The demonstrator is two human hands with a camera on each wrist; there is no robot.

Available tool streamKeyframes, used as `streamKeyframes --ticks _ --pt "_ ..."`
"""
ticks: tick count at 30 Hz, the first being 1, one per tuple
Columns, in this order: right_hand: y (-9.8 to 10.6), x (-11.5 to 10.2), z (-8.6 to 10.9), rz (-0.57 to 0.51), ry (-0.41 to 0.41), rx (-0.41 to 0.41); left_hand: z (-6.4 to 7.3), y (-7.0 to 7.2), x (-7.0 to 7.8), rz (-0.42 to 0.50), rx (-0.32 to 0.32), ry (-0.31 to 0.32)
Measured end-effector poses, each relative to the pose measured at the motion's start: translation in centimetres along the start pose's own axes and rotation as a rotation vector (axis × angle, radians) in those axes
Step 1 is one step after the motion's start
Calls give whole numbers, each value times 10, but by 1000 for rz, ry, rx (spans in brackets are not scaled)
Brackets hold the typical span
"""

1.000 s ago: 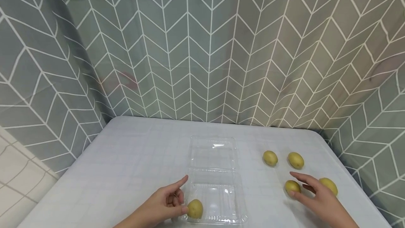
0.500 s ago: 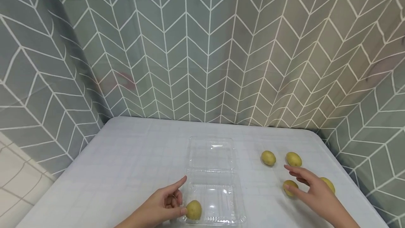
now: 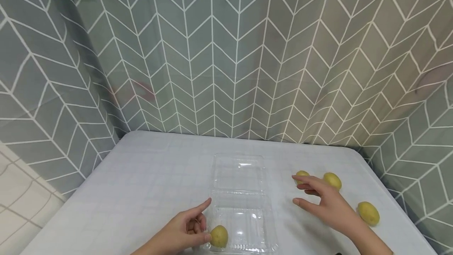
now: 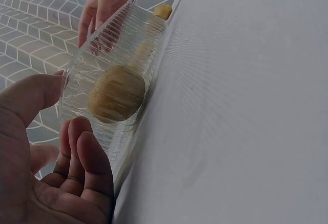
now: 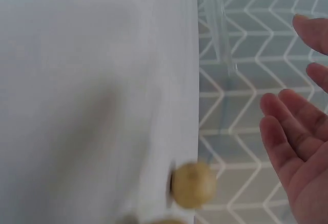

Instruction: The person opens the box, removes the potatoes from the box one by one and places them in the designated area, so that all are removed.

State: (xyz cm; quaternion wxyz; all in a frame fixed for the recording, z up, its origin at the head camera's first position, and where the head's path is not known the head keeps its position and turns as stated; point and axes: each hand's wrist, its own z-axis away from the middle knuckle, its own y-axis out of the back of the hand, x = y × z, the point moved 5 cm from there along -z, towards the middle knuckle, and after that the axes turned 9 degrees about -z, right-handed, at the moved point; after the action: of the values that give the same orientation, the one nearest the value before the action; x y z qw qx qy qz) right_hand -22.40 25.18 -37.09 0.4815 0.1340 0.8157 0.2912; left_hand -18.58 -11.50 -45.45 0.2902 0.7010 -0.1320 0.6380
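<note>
A clear hinged plastic container (image 3: 244, 227) lies opened out on the table, its lid (image 3: 238, 172) toward the back. One potato (image 3: 219, 236) sits in its near left corner, also seen through the wall as a potato (image 4: 117, 94) in the left wrist view. My left hand (image 3: 184, 227) pinches the container's left edge with thumb and curled fingers, index extended. To the right, my right hand (image 3: 325, 204) hovers over the table with thumb and fingers spread. No potato shows between its fingers (image 5: 287, 131), though the palm is partly out of view.
On the table's right side lie a potato (image 3: 369, 213), another potato (image 3: 332, 181) and a third potato (image 3: 302, 174) partly covered by the right hand. A white cloth covers the table (image 3: 159, 168). Patterned grey curtains (image 3: 226, 70) hang behind and at both sides.
My right hand has moved left and slightly back from the potato that its thumb was touching. That potato is now out of sight in the head view. The left hand stays put.
</note>
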Motion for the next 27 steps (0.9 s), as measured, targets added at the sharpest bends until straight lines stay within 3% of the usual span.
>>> streamKeyframes --ticks 4,11,27 --pt "-16 -8 -9 -4 -3 -45 0 0 1 -21 4 -15" --pt "-43 -23 -20 -56 109 -128 1 0 2 -28 1 -42" --pt "-98 -45 -30 -204 164 -309 1 -1 0 -20 8 -38"
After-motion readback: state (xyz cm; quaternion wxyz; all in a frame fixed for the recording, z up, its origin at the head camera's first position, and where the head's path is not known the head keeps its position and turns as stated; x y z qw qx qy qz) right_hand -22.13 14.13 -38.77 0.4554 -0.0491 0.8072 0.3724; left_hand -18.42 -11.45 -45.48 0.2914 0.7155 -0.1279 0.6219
